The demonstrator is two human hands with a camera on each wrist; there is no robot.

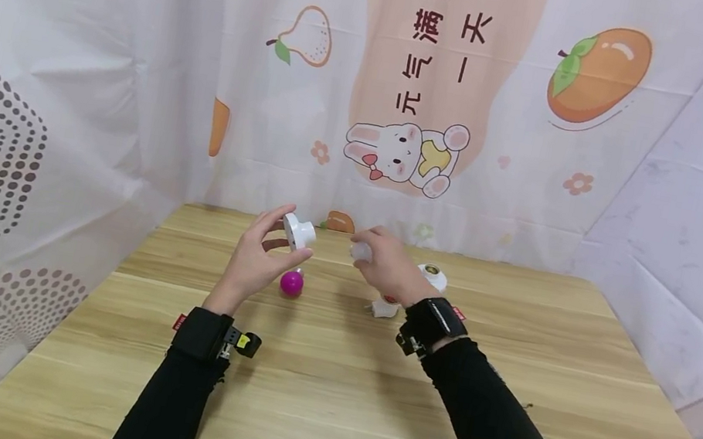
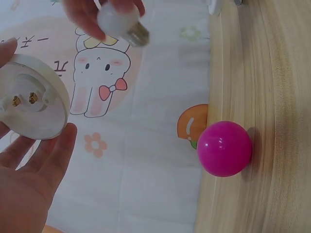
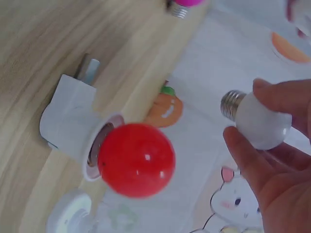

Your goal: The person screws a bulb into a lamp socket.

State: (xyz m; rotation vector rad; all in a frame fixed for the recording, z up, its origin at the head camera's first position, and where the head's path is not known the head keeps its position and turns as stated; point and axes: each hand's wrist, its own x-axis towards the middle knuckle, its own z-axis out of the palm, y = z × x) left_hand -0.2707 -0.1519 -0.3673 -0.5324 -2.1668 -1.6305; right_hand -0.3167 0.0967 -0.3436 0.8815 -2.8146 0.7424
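1. Left hand [image 1: 257,254] is raised above the wooden table [image 1: 319,402], fingers curled round a round white lamp socket base [image 1: 297,232]; its brass contacts show in the left wrist view [image 2: 23,100].
2. Right hand [image 1: 389,261] pinches a small white bulb [image 3: 262,121] w/ thumb and fingers, metal screw end pointing toward the socket base, the two near but apart.
3. Magenta bulb [image 1: 292,283] lies on the table under the left hand, nothing touching it.
4. Red bulb [image 3: 136,160] sits screwed in a white plug-in socket [image 3: 68,121], lying on its side nr the right wrist.
5. Another white socket [image 1: 432,274] stands just behind the right hand.
6. Backdrop: printed cloth w/ cartoon rabbit [image 1: 406,152].
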